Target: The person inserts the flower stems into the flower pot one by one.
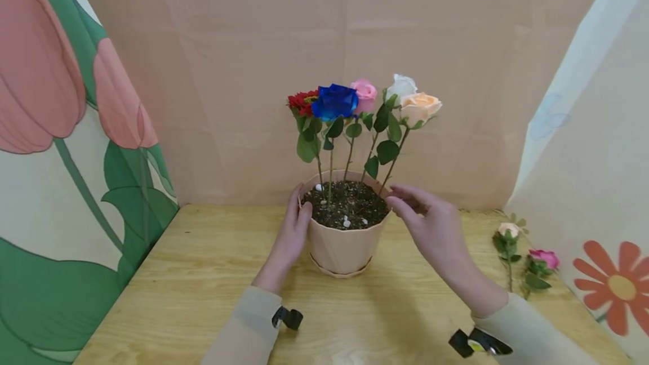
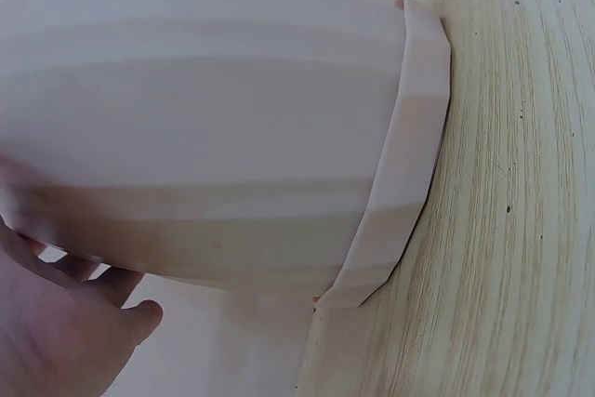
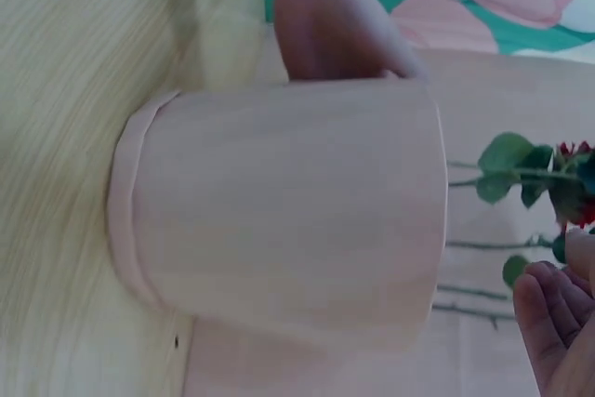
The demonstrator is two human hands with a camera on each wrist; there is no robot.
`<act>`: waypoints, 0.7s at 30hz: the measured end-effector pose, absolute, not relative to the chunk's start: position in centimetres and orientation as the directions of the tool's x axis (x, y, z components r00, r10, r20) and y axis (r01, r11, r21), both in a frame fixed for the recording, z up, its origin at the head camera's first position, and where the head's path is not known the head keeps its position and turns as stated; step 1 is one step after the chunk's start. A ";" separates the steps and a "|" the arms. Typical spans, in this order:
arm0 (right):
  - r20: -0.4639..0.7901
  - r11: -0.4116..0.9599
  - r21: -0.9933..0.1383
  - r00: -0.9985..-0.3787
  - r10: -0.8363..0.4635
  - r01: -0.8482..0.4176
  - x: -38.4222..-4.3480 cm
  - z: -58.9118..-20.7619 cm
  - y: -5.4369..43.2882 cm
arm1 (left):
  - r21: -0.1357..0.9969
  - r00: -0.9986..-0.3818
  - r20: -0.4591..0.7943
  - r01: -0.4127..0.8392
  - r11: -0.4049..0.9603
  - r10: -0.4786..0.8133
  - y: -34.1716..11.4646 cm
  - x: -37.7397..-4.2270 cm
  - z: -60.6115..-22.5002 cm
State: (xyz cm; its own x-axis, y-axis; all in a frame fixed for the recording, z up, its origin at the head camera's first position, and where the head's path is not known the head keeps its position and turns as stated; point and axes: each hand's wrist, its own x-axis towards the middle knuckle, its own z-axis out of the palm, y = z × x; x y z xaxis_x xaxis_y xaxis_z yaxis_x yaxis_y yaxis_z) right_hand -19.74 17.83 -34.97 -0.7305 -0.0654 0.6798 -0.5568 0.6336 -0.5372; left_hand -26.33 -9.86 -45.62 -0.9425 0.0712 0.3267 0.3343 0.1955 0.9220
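Note:
A pale pink flower pot point(image 1: 345, 246) filled with dark soil point(image 1: 350, 201) stands upright on its saucer. My left hand point(image 1: 294, 224) holds the pot's left side, thumb at the front near the rim and fingers around the outside. My right hand point(image 1: 431, 224) is beside the right rim, fingers loosely bent, with nothing between them; the right wrist view puts it above rim height. Stems in the soil carry a red flower point(image 1: 301, 103), a blue rose point(image 1: 336, 102), a pink rose point(image 1: 364, 94), a white rose point(image 1: 403, 86) and a peach rose point(image 1: 421, 107), the last leaning right.
On the wooden table point(image 1: 203, 275), a pale peach rose point(image 1: 509, 230) and a magenta rose point(image 1: 543, 259) lie at the right. A plain pink cloth point(image 1: 243, 72) hangs behind the pot. Flower-printed panels stand at both sides.

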 end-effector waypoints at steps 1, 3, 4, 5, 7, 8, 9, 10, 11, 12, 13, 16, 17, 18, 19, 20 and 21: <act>0.679 0.639 -0.534 -0.731 -0.065 -0.554 -19.6 -35.0 18.3 | 0.922 -0.943 0.325 0.332 0.197 0.070 -9.9 -26.3 -45.6; 0.674 0.649 -0.533 -0.736 -0.063 -0.543 -19.3 -35.1 19.2 | 0.922 -0.942 0.327 0.334 0.197 0.068 -9.9 -26.3 -45.6; 0.671 0.654 -0.533 -0.739 -0.061 -0.537 -19.2 -35.2 19.6 | 0.921 -0.942 0.328 0.335 0.198 0.069 -9.9 -26.3 -45.6; 0.666 0.658 -0.535 -0.743 -0.057 -0.530 -19.0 -35.3 20.1 | 0.921 -0.942 0.329 0.336 0.198 0.071 -9.9 -26.4 -45.6; 0.663 0.677 -0.529 -0.747 -0.046 -0.511 -18.6 -35.5 21.0 | 0.919 -0.941 0.331 0.339 0.200 0.076 -9.9 -26.4 -45.6; 0.661 0.689 -0.525 -0.749 -0.041 -0.500 -18.4 -35.6 21.5 | 0.918 -0.940 0.332 0.341 0.201 0.079 -9.9 -26.4 -45.6; 0.661 0.700 -0.517 -0.749 -0.038 -0.492 -18.2 -35.7 22.0 | 0.918 -0.940 0.332 0.342 0.201 0.082 -9.9 -26.4 -45.6; 0.662 0.712 -0.509 -0.749 -0.035 -0.483 -18.0 -35.8 22.6 | 0.918 -0.940 0.330 0.340 0.203 0.082 -9.9 -26.3 -45.6; 0.660 0.722 -0.503 -0.750 -0.034 -0.475 -17.8 -35.9 23.1 | 0.919 -0.941 0.328 0.338 0.204 0.083 -9.9 -26.3 -45.6; 0.660 0.734 -0.494 -0.751 -0.033 -0.467 -17.7 -36.0 23.6 | 0.920 -0.942 0.325 0.335 0.204 0.083 -9.9 -26.3 -45.6; 0.654 0.741 -0.491 -0.756 -0.033 -0.458 -17.5 -36.1 24.1 | 0.920 -0.943 0.324 0.334 0.205 0.082 -9.9 -26.3 -45.5; 0.627 0.767 -0.478 -0.778 -0.043 -0.428 -17.3 -36.5 25.8 | 0.923 -0.946 0.314 0.325 0.207 0.082 -9.9 -26.2 -45.3; 0.617 0.774 -0.476 -0.786 -0.043 -0.417 -17.2 -36.7 26.3 | 0.924 -0.947 0.310 0.321 0.207 0.082 -10.0 -26.1 -45.3; 0.608 0.784 -0.471 -0.793 -0.043 -0.403 -17.1 -36.9 26.9 | 0.925 -0.948 0.307 0.317 0.210 0.081 -10.0 -26.1 -45.3; 0.598 0.793 -0.468 -0.800 -0.041 -0.390 -17.1 -37.1 27.4 | 0.925 -0.949 0.304 0.315 0.212 0.082 -10.0 -26.1 -45.2; 0.591 0.800 -0.466 -0.806 -0.038 -0.379 -17.0 -37.2 27.9 | 0.926 -0.950 0.301 0.312 0.212 0.083 -10.0 -26.2 -45.3; 0.583 0.805 -0.466 -0.812 -0.032 -0.367 -16.9 -37.4 28.4 | 0.926 -0.950 0.301 0.312 0.211 0.083 -10.0 -26.2 -45.3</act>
